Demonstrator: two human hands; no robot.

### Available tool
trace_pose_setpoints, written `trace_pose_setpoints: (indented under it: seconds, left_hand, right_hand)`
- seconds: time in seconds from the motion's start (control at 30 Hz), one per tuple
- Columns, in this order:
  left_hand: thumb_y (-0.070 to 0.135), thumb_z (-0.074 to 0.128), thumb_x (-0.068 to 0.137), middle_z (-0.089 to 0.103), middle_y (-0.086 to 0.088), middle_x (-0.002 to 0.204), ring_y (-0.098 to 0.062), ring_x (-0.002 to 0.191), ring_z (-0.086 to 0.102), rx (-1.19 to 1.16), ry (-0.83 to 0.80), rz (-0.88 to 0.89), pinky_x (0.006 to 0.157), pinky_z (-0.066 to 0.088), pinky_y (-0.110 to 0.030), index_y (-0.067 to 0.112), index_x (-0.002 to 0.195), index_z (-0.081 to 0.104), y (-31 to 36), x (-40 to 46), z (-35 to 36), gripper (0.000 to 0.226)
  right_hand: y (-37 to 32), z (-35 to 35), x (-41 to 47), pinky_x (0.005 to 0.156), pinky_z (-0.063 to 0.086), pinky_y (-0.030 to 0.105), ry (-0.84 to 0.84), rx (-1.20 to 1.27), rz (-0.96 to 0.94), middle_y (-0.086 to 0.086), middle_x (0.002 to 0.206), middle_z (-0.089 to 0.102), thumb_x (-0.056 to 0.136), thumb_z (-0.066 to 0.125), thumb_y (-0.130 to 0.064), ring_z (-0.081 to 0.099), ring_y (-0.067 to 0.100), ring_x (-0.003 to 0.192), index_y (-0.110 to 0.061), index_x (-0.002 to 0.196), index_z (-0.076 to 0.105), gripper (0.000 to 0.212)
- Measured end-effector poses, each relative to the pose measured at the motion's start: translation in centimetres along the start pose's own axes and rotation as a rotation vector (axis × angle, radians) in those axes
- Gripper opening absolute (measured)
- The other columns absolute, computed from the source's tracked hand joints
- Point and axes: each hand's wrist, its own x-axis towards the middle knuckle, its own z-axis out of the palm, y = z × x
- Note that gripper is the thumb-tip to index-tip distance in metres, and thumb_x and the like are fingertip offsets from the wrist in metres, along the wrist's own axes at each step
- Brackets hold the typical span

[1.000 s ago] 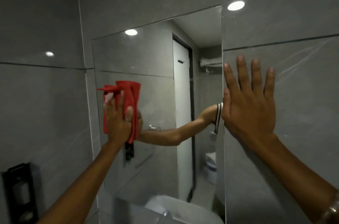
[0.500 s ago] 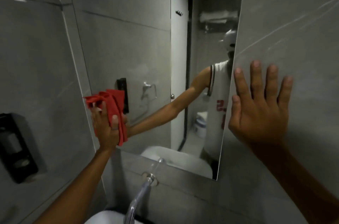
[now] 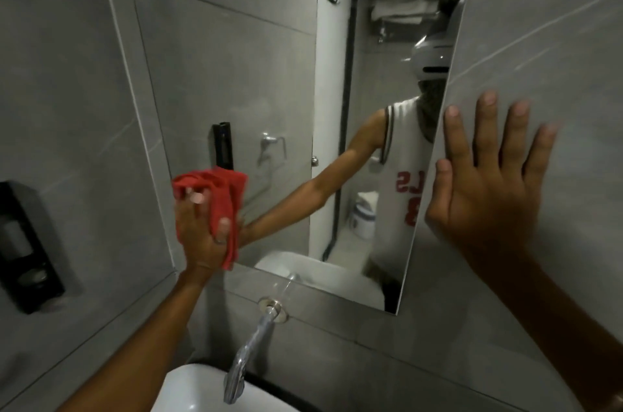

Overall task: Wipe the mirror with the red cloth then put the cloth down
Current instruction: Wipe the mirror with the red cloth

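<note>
The mirror (image 3: 242, 67) hangs on the grey tiled wall and fills the upper middle of the view. My left hand (image 3: 199, 236) presses the bunched red cloth (image 3: 222, 199) flat against the mirror's lower left corner, just above its bottom edge. Part of the cloth is hidden under my fingers. My right hand (image 3: 488, 189) lies flat with its fingers spread on the wall tile just to the right of the mirror's right edge. It holds nothing. My reflection shows in the mirror's right part.
A chrome tap (image 3: 249, 347) sticks out of the wall below the mirror, over a white basin (image 3: 192, 391) at the bottom. A black soap dispenser (image 3: 23, 249) is fixed to the left wall.
My left hand has carried the cloth down the mirror's left side to its lower corner. The view has tilted down, showing the tap and basin. My right hand has stayed on the wall.
</note>
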Motion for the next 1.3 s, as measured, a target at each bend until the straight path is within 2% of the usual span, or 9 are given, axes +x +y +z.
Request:
trace_pose_setpoints:
  seconds: [0.1, 0.17, 0.43, 0.53, 0.63, 0.77, 0.87, 1.1, 1.3]
  left_hand:
    - [0.053, 0.029, 0.104, 0.014, -0.012, 0.173, -0.03, 0.161, 0.012, -0.052, 0.177, -0.445, 0.131, 0.011, -0.044, 0.013, 0.164, 0.021, 2.1, 3.0, 0.3, 0.072]
    - [0.046, 0.029, 0.107, 0.009, -0.012, 0.174, -0.029, 0.161, 0.009, -0.06, 0.195, -0.542, 0.132, 0.008, -0.042, 0.016, 0.165, 0.015, 4.7, 4.0, 1.0, 0.068]
    - [0.052, 0.016, 0.109, 0.043, -0.028, 0.156, -0.049, 0.146, 0.038, 0.193, -0.005, 0.06, 0.115, 0.033, -0.07, 0.014, 0.157, 0.032, 17.5, -5.2, 5.6, 0.063]
    - [0.056, 0.022, 0.106, 0.047, -0.027, 0.151, -0.051, 0.14, 0.043, 0.174, -0.177, 0.039, 0.109, 0.035, -0.075, 0.027, 0.159, 0.027, 19.8, -13.2, 6.4, 0.061]
    - [0.057, 0.026, 0.106, 0.051, -0.027, 0.147, -0.055, 0.135, 0.048, 0.161, -0.291, -0.032, 0.112, 0.03, -0.075, 0.031, 0.159, 0.028, 23.4, -16.8, 7.6, 0.058]
    - [0.062, 0.025, 0.106, 0.023, -0.01, 0.169, -0.047, 0.152, 0.027, 0.113, -0.217, 0.158, 0.122, 0.015, -0.072, 0.04, 0.164, 0.012, 29.0, -9.4, 9.2, 0.063]
    - [0.068, 0.019, 0.104, 0.006, -0.004, 0.175, -0.039, 0.16, 0.009, 0.08, -0.123, 0.301, 0.126, 0.001, -0.067, 0.038, 0.165, 0.007, 35.1, 1.2, 8.3, 0.068]
    - [0.062, 0.024, 0.104, 0.004, -0.003, 0.175, -0.033, 0.162, -0.001, 0.052, -0.023, 0.367, 0.127, -0.003, -0.063, 0.031, 0.166, 0.012, 45.9, 19.8, 4.9, 0.07]
    - [0.043, 0.03, 0.107, 0.021, -0.005, 0.172, -0.033, 0.161, 0.008, -0.054, -0.096, 0.46, 0.128, -0.007, -0.062, 0.024, 0.163, 0.027, 43.8, 16.8, 4.2, 0.06]
  right_hand:
    - [-0.1, 0.1, 0.0, 0.131, 0.005, 0.059, 0.005, 0.004, -0.001, 0.017, 0.174, 0.023, 0.109, 0.04, -0.035, 0.025, 0.046, 0.159, -0.019, 0.17, 0.022, 0.065]
    - [0.0, 0.2, 0.0, 0.131, 0.006, 0.059, 0.015, -0.004, -0.01, 0.017, 0.174, 0.025, 0.109, 0.04, -0.036, 0.027, 0.046, 0.159, -0.019, 0.17, 0.022, 0.066]
    - [-0.1, 0.1, 0.3, 0.132, 0.002, 0.058, -0.059, 0.016, 0.009, 0.013, 0.177, 0.014, 0.111, 0.027, -0.042, 0.017, 0.039, 0.163, -0.023, 0.171, 0.011, 0.065]
    - [-0.2, -0.7, 0.6, 0.133, -0.003, 0.055, -0.11, 0.041, 0.018, 0.01, 0.178, 0.008, 0.111, 0.027, -0.041, 0.011, 0.037, 0.164, -0.026, 0.171, 0.006, 0.066]
    - [0.3, -2.2, 0.6, 0.134, 0.0, 0.051, -0.156, 0.108, 0.011, 0.008, 0.179, 0.012, 0.109, 0.033, -0.035, 0.01, 0.033, 0.166, -0.023, 0.171, 0.017, 0.065]
    - [2.4, -4.1, 1.4, 0.132, 0.015, 0.043, -0.111, 0.289, 0.019, 0.009, 0.174, 0.03, 0.106, 0.035, -0.031, 0.023, 0.028, 0.163, -0.014, 0.165, 0.033, 0.061]
    - [3.8, -5.2, 3.2, 0.131, 0.015, 0.032, -0.06, 0.423, 0.1, -0.001, 0.173, 0.024, 0.106, 0.037, -0.03, 0.008, 0.013, 0.166, -0.017, 0.165, 0.028, 0.061]
    - [5.0, -6.5, 6.4, 0.131, 0.007, 0.012, 0.026, 0.542, 0.214, -0.001, 0.168, 0.031, 0.107, 0.037, -0.027, 0.02, 0.022, 0.163, -0.009, 0.158, 0.045, 0.055]
    - [3.8, -7.1, 3.6, 0.13, 0.008, 0.01, -0.057, 0.701, 0.327, 0.004, 0.171, 0.034, 0.109, 0.033, -0.027, 0.019, 0.022, 0.165, -0.008, 0.157, 0.045, 0.053]
